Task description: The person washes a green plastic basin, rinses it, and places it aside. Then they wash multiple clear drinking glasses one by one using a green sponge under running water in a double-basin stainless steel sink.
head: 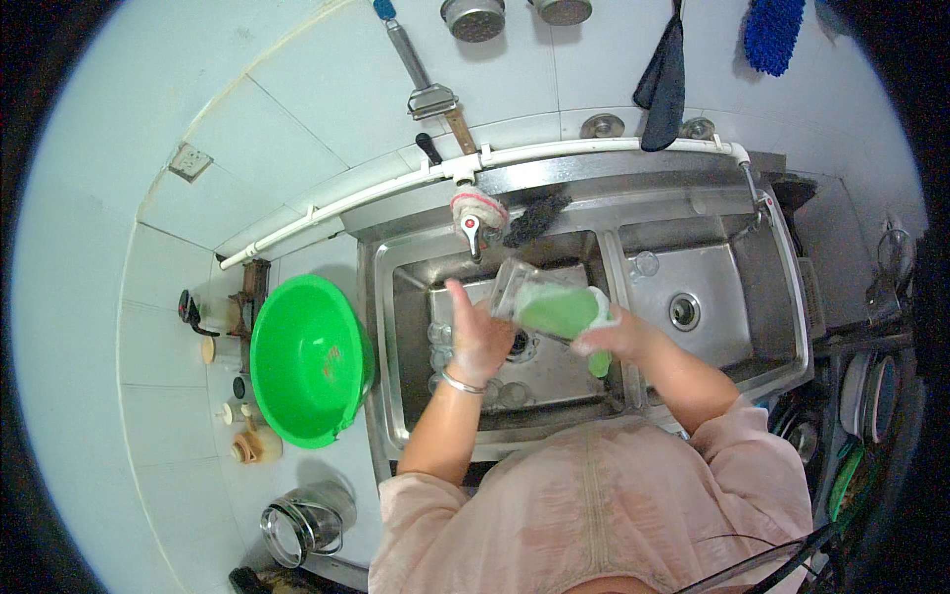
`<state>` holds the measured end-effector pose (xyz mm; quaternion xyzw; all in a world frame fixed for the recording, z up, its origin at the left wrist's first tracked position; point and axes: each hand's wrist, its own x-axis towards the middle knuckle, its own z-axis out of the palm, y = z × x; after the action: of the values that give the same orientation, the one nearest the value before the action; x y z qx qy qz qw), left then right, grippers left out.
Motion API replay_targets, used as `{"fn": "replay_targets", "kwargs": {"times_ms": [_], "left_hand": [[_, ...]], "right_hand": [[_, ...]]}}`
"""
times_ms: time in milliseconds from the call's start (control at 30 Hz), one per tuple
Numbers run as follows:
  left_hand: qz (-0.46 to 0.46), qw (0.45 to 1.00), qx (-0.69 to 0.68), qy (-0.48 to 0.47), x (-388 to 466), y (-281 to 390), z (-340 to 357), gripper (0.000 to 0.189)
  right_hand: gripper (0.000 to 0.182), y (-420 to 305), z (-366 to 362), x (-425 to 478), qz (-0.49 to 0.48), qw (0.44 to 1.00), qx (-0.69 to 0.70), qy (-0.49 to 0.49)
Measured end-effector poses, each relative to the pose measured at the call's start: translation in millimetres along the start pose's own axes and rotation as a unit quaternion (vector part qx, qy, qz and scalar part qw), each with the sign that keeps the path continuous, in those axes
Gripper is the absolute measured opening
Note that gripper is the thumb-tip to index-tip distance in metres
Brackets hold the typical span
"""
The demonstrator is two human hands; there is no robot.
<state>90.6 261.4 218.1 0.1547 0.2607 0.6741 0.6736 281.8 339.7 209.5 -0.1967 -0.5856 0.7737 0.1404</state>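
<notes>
A clear container [512,286], perhaps a glass, is tilted over the left sink basin. My left hand [481,338], wearing a bracelet, is against its lower left side; the thumb stands apart and the fingers are mostly hidden. My right hand [620,338] is closed on a soapy green scrubbing cloth or sponge [560,310], which overlaps the container; whether it is inside cannot be told. Several clear glasses [513,393] lie at the near and left sides of the left basin [427,405]. Another clear glass [646,263] is in the right basin [716,297].
A tap [471,230] with cloth wrapped around its base overhangs the left basin, beside a dark scrubber [538,220]. Left of the sink stand a green plastic tub [297,356] and a clasped glass jar [308,523]. A white pipe [557,154] runs along the back wall.
</notes>
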Motion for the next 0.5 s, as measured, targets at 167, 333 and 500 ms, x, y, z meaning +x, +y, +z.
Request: {"fn": "replay_targets", "kwargs": {"times_ms": [167, 333, 500], "left_hand": [[-0.152, 0.98, 0.123, 0.035, 10, 23, -2, 0.055], [0.046, 0.825, 0.563, 0.002, 20, 21, -11, 0.038], [0.28, 0.715, 0.639, -0.046, 10, 16, -5, 0.052]], "right_hand": [[0.035, 12, 8, 6, -0.183, 0.829, -0.521, -0.081], [0.031, 15, 28, 16, -0.086, 0.824, -0.54, -0.146], [0.02, 48, 20, 20, 0.005, 0.986, -0.156, -0.063]]}}
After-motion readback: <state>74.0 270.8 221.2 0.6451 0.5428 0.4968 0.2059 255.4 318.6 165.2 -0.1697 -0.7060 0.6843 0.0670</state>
